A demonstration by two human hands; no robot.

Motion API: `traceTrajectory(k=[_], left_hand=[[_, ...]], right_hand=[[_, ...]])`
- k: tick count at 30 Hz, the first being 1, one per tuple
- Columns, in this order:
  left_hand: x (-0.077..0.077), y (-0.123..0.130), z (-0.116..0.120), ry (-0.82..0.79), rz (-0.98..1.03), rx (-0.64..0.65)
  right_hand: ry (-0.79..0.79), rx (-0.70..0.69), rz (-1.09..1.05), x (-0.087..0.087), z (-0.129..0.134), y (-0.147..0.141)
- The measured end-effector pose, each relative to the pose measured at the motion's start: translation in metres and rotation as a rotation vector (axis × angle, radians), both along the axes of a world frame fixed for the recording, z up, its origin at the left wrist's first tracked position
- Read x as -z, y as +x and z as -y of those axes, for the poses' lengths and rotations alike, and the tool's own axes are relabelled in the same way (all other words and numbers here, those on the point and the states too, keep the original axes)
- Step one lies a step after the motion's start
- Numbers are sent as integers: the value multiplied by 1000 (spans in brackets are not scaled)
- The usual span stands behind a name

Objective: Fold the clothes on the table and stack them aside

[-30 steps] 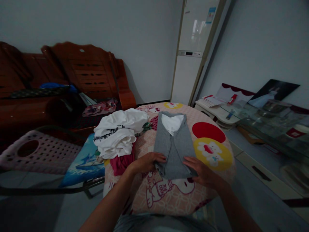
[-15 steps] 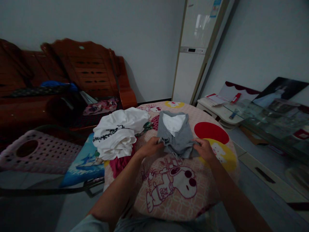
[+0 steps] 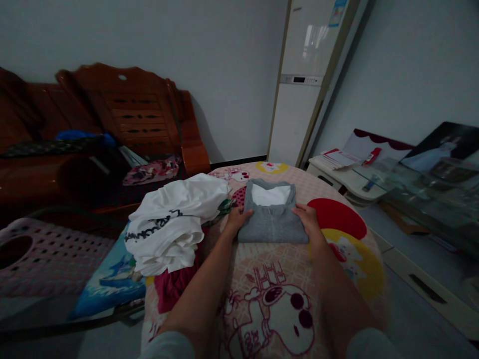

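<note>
A grey garment (image 3: 273, 225) lies folded into a flat, nearly rectangular shape on the round table's patterned cloth (image 3: 254, 269), with a white patch showing inside its neck opening. My left hand (image 3: 236, 220) is closed at its left edge, thumb on top. On the opposite edge my right hand (image 3: 307, 219) is closed the same way, thumb over the fabric. A crumpled white garment (image 3: 175, 219) with black lettering sits left of my left hand, on top of a dark red cloth (image 3: 174, 286).
Left of the table stand a pink woven chair (image 3: 56, 264) and a blue picture cushion (image 3: 112, 279). A wooden bench (image 3: 138, 114) is behind them. To the right are a white cabinet (image 3: 337, 174) and a glass shelf (image 3: 422, 194).
The grey garment's near part, bunched and gripped before, now lies flat with a straight front edge. Both hands have moved up along its sides. The view has shifted slightly.
</note>
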State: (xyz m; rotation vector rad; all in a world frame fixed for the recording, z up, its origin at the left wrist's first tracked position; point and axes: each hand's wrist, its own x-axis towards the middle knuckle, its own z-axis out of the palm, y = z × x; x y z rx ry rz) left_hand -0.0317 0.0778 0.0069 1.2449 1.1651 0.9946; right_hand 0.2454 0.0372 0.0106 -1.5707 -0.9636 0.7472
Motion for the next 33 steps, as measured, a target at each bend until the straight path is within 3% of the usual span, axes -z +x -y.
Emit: traceTrajectory(k=[4,13,15,20,24,26,28,31,33], left_hand=[[8,-3,1,47,10,20],[-9,4,-11,185,189,-14],[-9,7,-21,231,63,-25],[-5,10,-38,317,-506,-80],[-11,14,-27,525,-673,-113],[-17,20,-15,700,-700,-31],[-21,28,-1,811,-712,147],[-19,38,17,808,-820,392],[-14,40,23,756,-938,461]], right_hand=[[22,57,-1,10,4,1],[220,122,5,-9,-7,7],[195,121,41,-6,-14,9],[48,117,266,8,-31,17],[72,67,541,4,-29,14],[137,30,722,-2,-24,3],[216,-74,873,-5,-19,-12],[223,-254,1013,1,-14,-35],[149,-306,1077,9,-12,-44]])
